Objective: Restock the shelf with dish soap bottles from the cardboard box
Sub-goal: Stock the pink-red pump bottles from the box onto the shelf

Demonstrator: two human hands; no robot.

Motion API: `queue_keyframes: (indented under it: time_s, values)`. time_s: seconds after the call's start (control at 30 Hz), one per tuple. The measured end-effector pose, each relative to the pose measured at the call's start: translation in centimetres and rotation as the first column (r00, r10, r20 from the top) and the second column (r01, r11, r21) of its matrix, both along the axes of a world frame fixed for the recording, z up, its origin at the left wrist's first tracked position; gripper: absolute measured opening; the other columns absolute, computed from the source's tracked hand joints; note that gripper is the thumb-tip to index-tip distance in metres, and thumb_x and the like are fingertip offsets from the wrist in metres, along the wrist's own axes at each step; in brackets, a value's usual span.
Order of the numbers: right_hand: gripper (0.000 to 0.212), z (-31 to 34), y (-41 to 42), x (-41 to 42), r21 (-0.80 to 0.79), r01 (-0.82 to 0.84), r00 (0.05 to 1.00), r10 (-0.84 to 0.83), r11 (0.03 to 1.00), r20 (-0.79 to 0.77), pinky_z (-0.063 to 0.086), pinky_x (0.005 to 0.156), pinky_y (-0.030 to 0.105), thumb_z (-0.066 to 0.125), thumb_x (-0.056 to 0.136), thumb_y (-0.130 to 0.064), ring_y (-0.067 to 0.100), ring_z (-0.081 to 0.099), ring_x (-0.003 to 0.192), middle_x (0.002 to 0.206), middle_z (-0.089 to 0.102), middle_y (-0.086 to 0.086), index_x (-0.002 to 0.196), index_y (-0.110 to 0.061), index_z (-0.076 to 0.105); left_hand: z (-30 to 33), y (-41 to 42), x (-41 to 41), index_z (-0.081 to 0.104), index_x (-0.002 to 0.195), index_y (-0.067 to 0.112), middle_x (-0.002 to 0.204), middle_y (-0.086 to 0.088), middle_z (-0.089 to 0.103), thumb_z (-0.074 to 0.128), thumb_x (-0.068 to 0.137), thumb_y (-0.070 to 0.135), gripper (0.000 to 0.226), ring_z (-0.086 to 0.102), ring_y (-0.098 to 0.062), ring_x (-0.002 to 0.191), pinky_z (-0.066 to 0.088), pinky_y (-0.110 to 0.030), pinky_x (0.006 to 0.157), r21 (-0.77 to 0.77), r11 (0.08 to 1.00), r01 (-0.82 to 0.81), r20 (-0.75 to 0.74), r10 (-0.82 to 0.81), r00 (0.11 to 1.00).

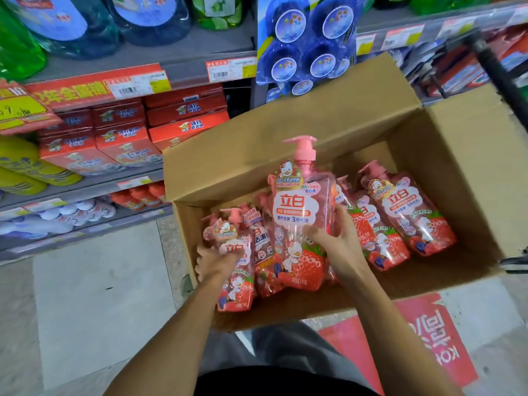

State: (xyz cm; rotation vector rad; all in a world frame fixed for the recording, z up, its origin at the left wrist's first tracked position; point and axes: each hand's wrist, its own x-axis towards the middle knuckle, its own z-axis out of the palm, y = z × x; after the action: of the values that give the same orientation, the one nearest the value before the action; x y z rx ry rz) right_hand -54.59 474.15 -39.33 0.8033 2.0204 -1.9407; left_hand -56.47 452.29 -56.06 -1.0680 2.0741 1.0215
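One pink bottle (pixel 300 224) is held upright in the right hand (pixel 334 241), another (pixel 235 261) in the left hand (pixel 217 260); each should be lifted straight out of the cardboard box (pixel 285 138), grip kept closed.

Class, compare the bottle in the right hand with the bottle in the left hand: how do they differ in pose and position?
The right hand holds its bottle raised, pump clear above the others. The left hand holds its bottle low in the box, at its left wall. Both are pink strawberry-label pump bottles.
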Motion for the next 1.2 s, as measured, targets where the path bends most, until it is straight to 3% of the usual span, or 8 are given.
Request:
queue_keyframes:
  time_s: [0.1,0.17,0.43,0.67,0.8,0.97,1.1,1.2]
  values:
    - [0.052,-0.3,0.0,-0.1,0.041,-0.075,0.997,0.075,0.996,-0.007,0.060,0.079,0.030,0.081,0.080,-0.008,0.006,0.073,0.095,0.109,0.070,-0.009,0.113,-0.035,0.050,-0.9,-0.7,1.1,0.055,0.125,0.021,0.122,-0.004,0.064,0.081,0.047,0.072,0.097,0.068,-0.025,0.100,0.059,-0.044,0.083,0.207,0.978,0.020,0.034,-0.027,0.999]
    - [0.062,-0.6,0.1,-0.3,0.061,-0.120,0.993,0.120,0.991,0.001,0.060,0.084,0.036,0.085,0.077,-0.010,0.010,0.073,0.100,0.116,0.070,-0.004,0.122,-0.034,0.049,0.3,-0.6,1.0,0.046,0.116,0.020,0.121,-0.002,0.052,0.087,0.063,0.051,0.074,0.064,-0.022,0.102,0.058,-0.035,0.073,0.258,0.966,0.007,0.013,-0.011,1.000]
    - [0.069,-1.4,1.3,1.0,0.074,-0.163,0.984,0.157,0.984,0.080,0.058,0.073,0.022,0.086,0.075,-0.015,0.008,0.072,0.097,0.119,0.066,-0.006,0.127,-0.034,0.045,-0.2,-1.7,2.2,0.064,0.114,0.023,0.100,0.005,0.076,0.098,0.046,0.041,0.078,0.073,-0.011,0.087,0.059,-0.030,0.081,0.351,0.933,0.079,-0.017,-0.078,0.997]
    - [0.074,-0.4,1.3,0.4,0.016,-0.209,0.970,0.205,0.978,0.128,0.054,0.078,0.027,0.084,0.078,-0.017,0.008,0.064,0.101,0.119,0.060,-0.009,0.129,-0.039,0.035,6.3,-2.2,2.7,0.045,0.114,0.030,0.107,0.009,0.067,0.099,0.040,0.039,0.093,0.069,-0.015,0.094,0.059,-0.044,0.085,0.295,0.955,0.005,-0.242,0.069,0.968]
    - [0.063,1.2,-0.1,-0.7,-0.053,-0.232,0.970,0.235,0.971,0.055,0.054,0.063,0.019,0.081,0.078,-0.003,0.006,0.071,0.083,0.105,0.066,-0.010,0.119,-0.032,0.044,12.0,-4.4,1.3,0.055,0.112,0.026,0.105,0.001,0.075,0.101,0.040,0.024,0.085,0.074,-0.017,0.089,0.061,-0.043,0.077,0.355,0.933,0.055,-0.411,0.103,0.906]
    - [0.059,3.7,-3.1,-1.7,-0.094,-0.250,0.966,0.242,0.964,-0.087,0.059,0.077,0.026,0.081,0.077,-0.001,0.006,0.074,0.090,0.102,0.075,-0.009,0.117,-0.033,0.053,19.0,-8.2,-0.7,0.059,0.116,0.016,0.104,-0.002,0.076,0.088,0.056,-0.009,0.071,0.074,-0.018,0.091,0.061,-0.032,0.073,0.440,0.895,0.075,-0.568,0.213,0.795]
    - [0.066,7.1,-7.0,-2.8,-0.127,-0.286,0.938,0.251,0.950,-0.238,0.057,0.091,0.047,0.090,0.054,-0.020,0.022,0.073,0.100,0.108,0.076,0.002,0.111,-0.030,0.060,24.7,-11.8,-0.7,0.061,0.105,0.020,0.094,0.002,0.078,0.084,0.052,-0.005,0.064,0.074,-0.012,0.081,0.059,-0.025,0.064,0.497,0.860,0.114,-0.658,0.288,0.696]
    - [0.069,9.8,-11.4,-3.1,-0.146,-0.348,0.887,0.275,0.926,-0.370,0.058,0.085,0.038,0.087,0.051,-0.017,0.018,0.073,0.096,0.105,0.077,0.000,0.115,-0.019,0.059,28.4,-15.5,0.1,0.062,0.102,0.022,0.090,0.003,0.078,0.091,0.040,0.001,0.071,0.074,-0.014,0.077,0.059,-0.027,0.064,0.518,0.840,0.162,-0.714,0.321,0.622]
